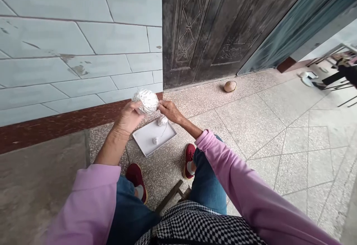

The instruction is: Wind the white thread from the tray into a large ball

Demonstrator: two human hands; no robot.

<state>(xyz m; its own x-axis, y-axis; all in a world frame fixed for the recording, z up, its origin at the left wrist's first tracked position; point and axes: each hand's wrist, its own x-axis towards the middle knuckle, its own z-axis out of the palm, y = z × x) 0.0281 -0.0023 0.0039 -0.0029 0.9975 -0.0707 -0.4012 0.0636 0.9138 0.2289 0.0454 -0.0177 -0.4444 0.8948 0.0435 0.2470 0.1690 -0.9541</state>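
Note:
A big white ball of yarn (147, 100) is up in front of me, above the floor. My left hand (130, 118) is wrapped round its left and lower side. At the ball's right side is my right hand (170, 111), its fingers pinched together, seemingly on the yarn strand; the strand itself is too fine to make out there. Below the hands a shallow white tray (145, 146) lies on the floor. In it sit a smaller white yarn ball (162, 121) and a tiny white ball (156, 140), with a thin thread running between them.
A tiled wall (97, 38) rises at the left, beside a dark carved door (206, 25). A round tan object (230, 86) lies near the door's foot. My red shoes (136, 178) flank the tray. Part of a wooden stool (170, 196) shows beneath me. Metal-legged furniture (338, 83) stands far right.

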